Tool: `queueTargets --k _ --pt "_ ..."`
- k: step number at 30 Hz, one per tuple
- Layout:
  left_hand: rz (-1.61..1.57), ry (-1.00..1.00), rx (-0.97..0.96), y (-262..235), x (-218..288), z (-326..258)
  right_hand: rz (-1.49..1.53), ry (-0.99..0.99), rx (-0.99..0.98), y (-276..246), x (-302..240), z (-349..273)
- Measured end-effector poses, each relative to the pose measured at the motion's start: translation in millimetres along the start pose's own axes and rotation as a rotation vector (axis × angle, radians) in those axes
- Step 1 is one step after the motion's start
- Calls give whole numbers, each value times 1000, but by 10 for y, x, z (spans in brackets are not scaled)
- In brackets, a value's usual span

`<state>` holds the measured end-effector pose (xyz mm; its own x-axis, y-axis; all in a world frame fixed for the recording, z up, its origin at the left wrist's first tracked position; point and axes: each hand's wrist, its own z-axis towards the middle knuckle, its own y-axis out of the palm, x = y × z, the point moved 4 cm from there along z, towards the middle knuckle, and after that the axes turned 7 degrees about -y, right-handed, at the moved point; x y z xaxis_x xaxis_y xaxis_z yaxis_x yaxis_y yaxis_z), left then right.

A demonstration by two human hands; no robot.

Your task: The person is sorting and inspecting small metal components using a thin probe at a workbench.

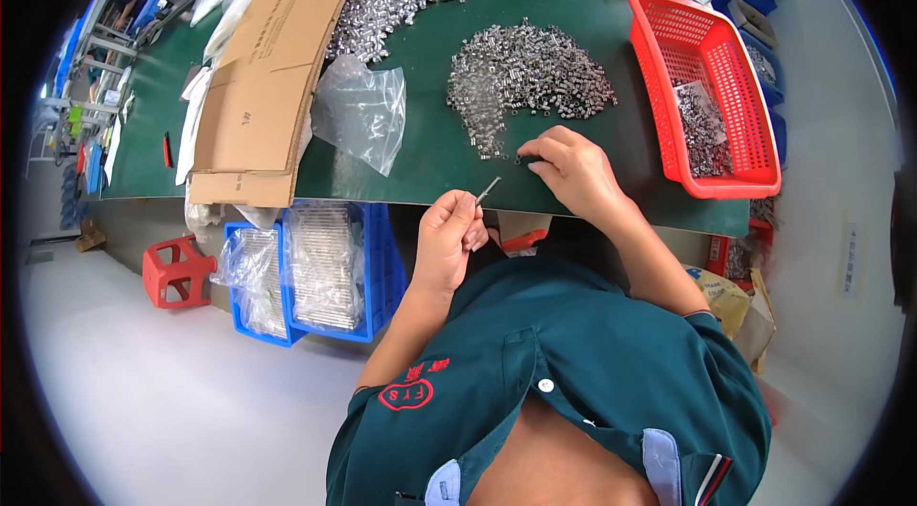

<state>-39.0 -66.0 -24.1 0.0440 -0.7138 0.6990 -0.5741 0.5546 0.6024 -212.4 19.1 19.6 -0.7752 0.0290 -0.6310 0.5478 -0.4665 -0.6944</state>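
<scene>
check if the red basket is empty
No, the red basket holds a heap of small metal parts at its near end.

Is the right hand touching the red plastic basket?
Apart. The head view shows bare green table between the right hand and the red plastic basket.

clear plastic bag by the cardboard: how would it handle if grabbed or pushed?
The clear plastic bag looks crumpled and thin, so probably floppy and light. It seems empty, so a push would likely slide or bunch it on the green table. Glossy film may be slippery.
</scene>
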Motion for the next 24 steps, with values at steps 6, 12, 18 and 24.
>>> queueTargets --k 6,12,18,24 --pt "4 0 23 -32 -23 -16 -135 -146 -19 56 -16 53" --pt "11 1 29 -31 -37 11 -128 -77 20 -30 35 -41" --pt "41 0 20 24 -61 43 -164 -57 26 -22 74 -73" --pt "77 14 36 32 -57 21 28 54 53 -48 -24 -91"
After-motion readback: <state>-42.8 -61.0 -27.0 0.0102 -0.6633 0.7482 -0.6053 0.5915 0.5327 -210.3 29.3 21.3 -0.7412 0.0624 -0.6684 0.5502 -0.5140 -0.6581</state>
